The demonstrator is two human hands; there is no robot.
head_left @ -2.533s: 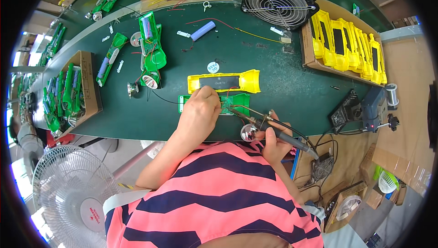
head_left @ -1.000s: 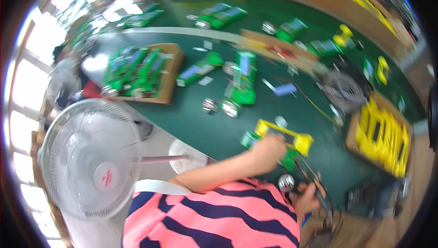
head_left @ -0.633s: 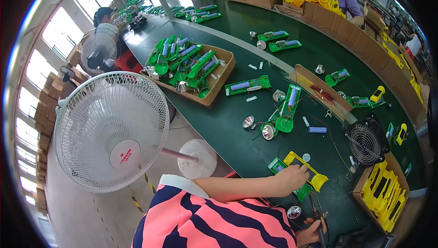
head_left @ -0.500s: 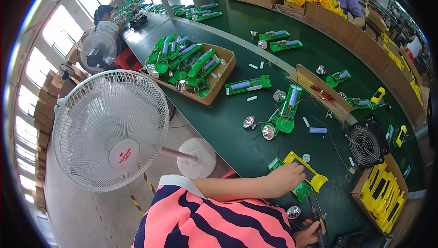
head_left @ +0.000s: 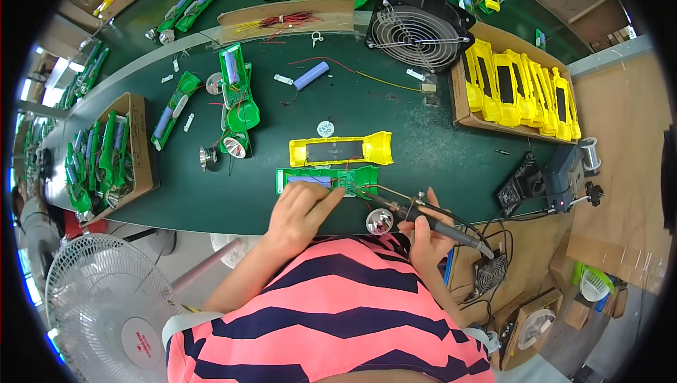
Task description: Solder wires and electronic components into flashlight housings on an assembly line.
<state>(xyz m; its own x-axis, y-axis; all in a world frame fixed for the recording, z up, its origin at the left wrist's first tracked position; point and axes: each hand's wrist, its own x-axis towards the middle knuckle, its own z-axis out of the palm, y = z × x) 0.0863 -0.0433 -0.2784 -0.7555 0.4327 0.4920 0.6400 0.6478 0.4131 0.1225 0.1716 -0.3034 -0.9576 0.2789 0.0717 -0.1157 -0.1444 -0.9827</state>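
Observation:
My right hand [head_left: 428, 241] is closed round a soldering iron [head_left: 455, 233], its tip near the circuit board [head_left: 344, 181] in a green flashlight housing [head_left: 363, 176]. My left hand [head_left: 300, 217] rests over that housing's near edge, fingers pinched by the board; whatever they hold is too small to make out. A blue battery cell [head_left: 310, 181] lies in the housing, partly behind my left fingers. Just beyond, a yellow flashlight housing [head_left: 379, 149] with a dark insert lies parallel to it. Close to the table edge, between my hands, sits a shiny reflector [head_left: 379, 221].
Filled green housings stand in a cardboard box [head_left: 143, 147] at left. Yellow housings fill another box [head_left: 513, 129] at right, near a black fan [head_left: 421, 25] and a soldering station [head_left: 553, 180]. A loose blue cell [head_left: 311, 76] and green assemblies [head_left: 240, 101] lie farther back.
The view has swung to the right. My left hand has gone from above the yellow housing to the green one. My right hand has brought the soldering iron's tip up near the board.

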